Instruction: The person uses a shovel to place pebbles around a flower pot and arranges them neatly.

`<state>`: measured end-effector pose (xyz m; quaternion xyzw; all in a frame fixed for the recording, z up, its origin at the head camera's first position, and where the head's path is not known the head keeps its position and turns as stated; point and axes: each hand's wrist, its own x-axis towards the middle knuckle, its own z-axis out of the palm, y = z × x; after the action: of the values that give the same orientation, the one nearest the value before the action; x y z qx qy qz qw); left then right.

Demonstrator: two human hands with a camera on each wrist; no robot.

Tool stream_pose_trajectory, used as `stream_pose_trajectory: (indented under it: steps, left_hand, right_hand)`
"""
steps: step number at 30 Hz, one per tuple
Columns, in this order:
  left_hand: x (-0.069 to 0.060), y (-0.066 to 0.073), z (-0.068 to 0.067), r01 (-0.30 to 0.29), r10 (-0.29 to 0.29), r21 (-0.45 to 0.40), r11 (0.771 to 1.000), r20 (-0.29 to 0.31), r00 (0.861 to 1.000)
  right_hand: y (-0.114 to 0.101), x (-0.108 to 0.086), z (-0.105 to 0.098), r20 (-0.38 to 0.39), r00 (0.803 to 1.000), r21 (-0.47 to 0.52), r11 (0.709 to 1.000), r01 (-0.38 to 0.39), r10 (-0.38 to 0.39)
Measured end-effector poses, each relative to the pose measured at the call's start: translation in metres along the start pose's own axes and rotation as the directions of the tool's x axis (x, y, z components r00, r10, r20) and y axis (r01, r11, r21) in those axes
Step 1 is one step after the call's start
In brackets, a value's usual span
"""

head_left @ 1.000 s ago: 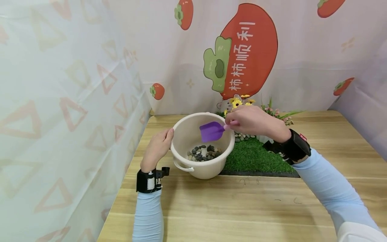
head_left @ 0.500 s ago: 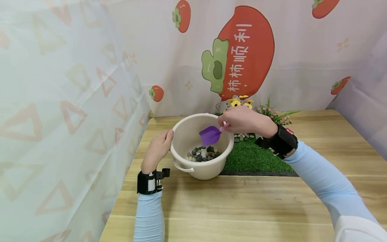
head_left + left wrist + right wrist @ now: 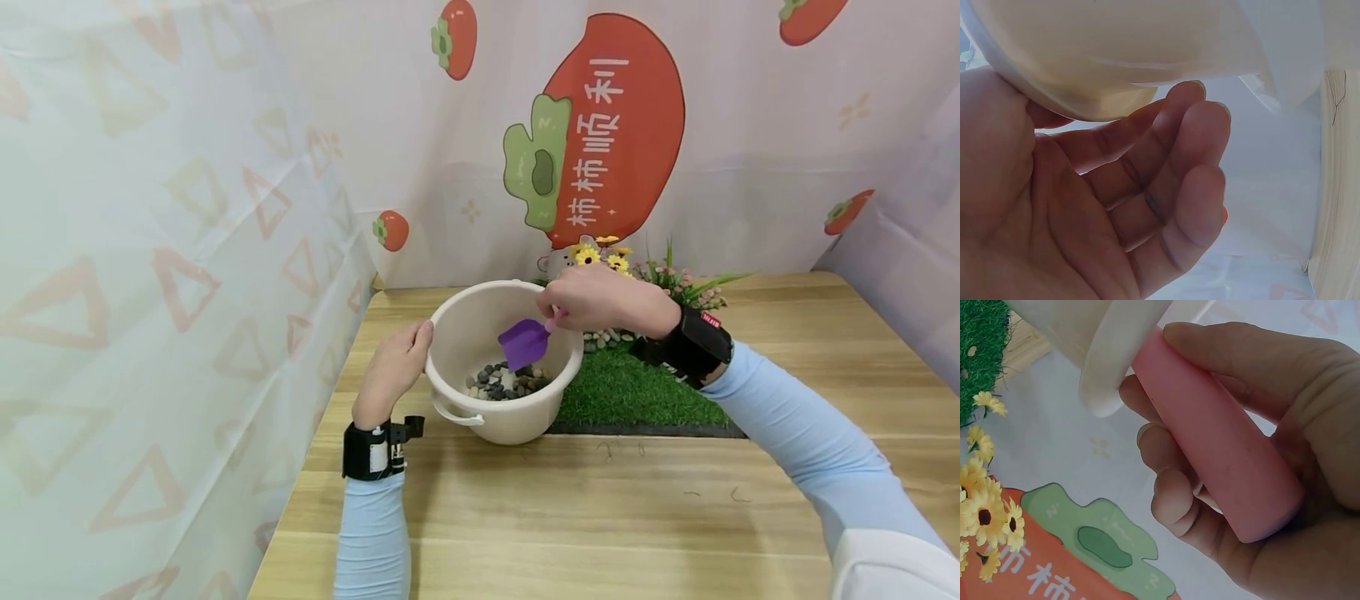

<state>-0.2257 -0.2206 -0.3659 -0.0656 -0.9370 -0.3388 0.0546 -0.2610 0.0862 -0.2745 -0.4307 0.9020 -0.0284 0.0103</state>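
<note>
A cream bucket (image 3: 517, 421) stands on the table, with grey and brown pebbles (image 3: 495, 385) on its bottom. At its left rim, my left hand (image 3: 393, 371) grips the edge with the thumb on top; the left wrist view has the fingers (image 3: 1200, 137) curled below the rim of the bucket (image 3: 1104, 56). My right hand (image 3: 607, 297) holds a small shovel by its pink handle (image 3: 1216, 437), above the bucket's right rim. The shovel's purple blade (image 3: 524, 342) hangs inside the bucket, tilted down over the pebbles; whether it touches them I cannot tell.
Right of the bucket lies a mat of green artificial grass (image 3: 637, 390). Light pebbles (image 3: 606, 337), yellow flowers (image 3: 587, 255) and a pink-flowered plant (image 3: 693, 287) stand at its back. Printed cloth (image 3: 450, 167) hangs behind the wooden table (image 3: 600, 517) and along its left side.
My right hand has moved left and the shovel's blade has gone lower into the bucket, tipping more steeply downward. The left hand keeps its grip on the rim.
</note>
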Motion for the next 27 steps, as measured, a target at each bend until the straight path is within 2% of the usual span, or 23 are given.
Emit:
stream_pose_trajectory:
  steps: [5,10,19,27]
  left_hand:
    - [0.001,0.001,-0.001,-0.006,0.006,0.003,1.0,0.0,1.0]
    - [0.0,0.001,0.0,-0.002,0.002,0.0,1.0,0.007,1.0]
    - [0.002,-0.002,-0.001,-0.002,0.002,-0.005,1.0,0.001,1.0]
    - [0.002,-0.002,0.0,-0.014,0.014,-0.002,1.0,0.013,1.0]
  right_hand:
    - [-0.004,0.003,0.0,0.024,1.0,-0.013,1.0,-0.005,0.005]
    - [-0.011,0.01,-0.001,0.089,0.995,-0.034,0.999,-0.035,0.038]
    - [-0.014,0.025,0.002,0.125,0.992,-0.015,1.0,0.003,-0.001]
    - [-0.015,0.031,0.012,0.199,0.98,0.011,1.0,0.015,-0.017]
